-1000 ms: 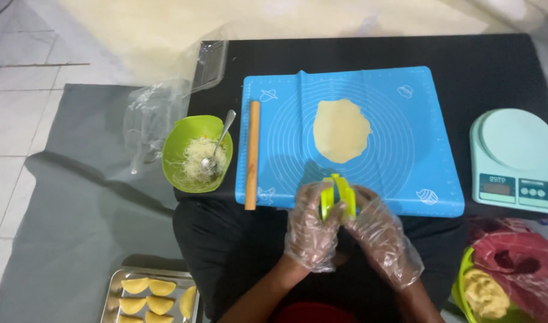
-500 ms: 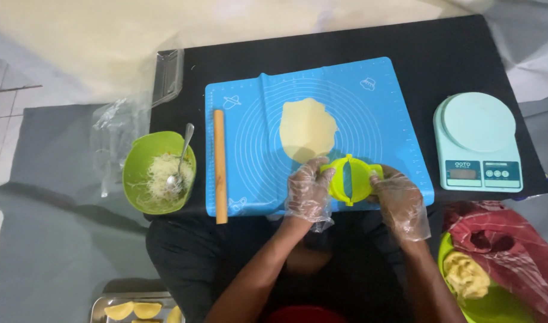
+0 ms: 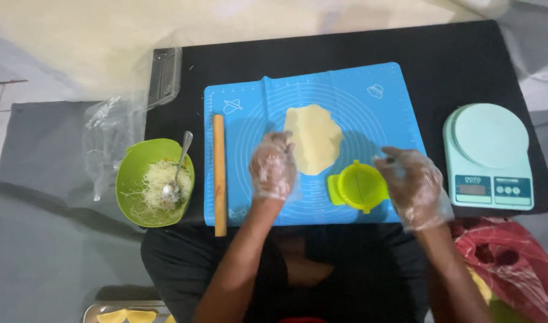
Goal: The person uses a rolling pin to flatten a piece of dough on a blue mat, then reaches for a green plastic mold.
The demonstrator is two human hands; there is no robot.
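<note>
A flat sheet of pale dough (image 3: 314, 139) lies on the blue silicone mat (image 3: 369, 113). My left hand (image 3: 274, 166), in a clear plastic glove, touches the dough's left edge with its fingertips. A yellow-green round dumpling press (image 3: 360, 186) lies open and flat on the mat, just below the dough. My right hand (image 3: 412, 185), also gloved, hovers beside the press on its right, fingers spread and holding nothing.
A wooden rolling pin (image 3: 219, 174) lies along the mat's left edge. A green bowl of shredded filling with a spoon (image 3: 155, 182) sits left of it. A mint kitchen scale (image 3: 490, 157) stands right. A tray of shaped dumplings (image 3: 125, 314) and a red bag (image 3: 513, 269) lie near me.
I opened the folded press and laid it flat on the mat. Both hands let go of it; my left hand moved up to the dough's edge.
</note>
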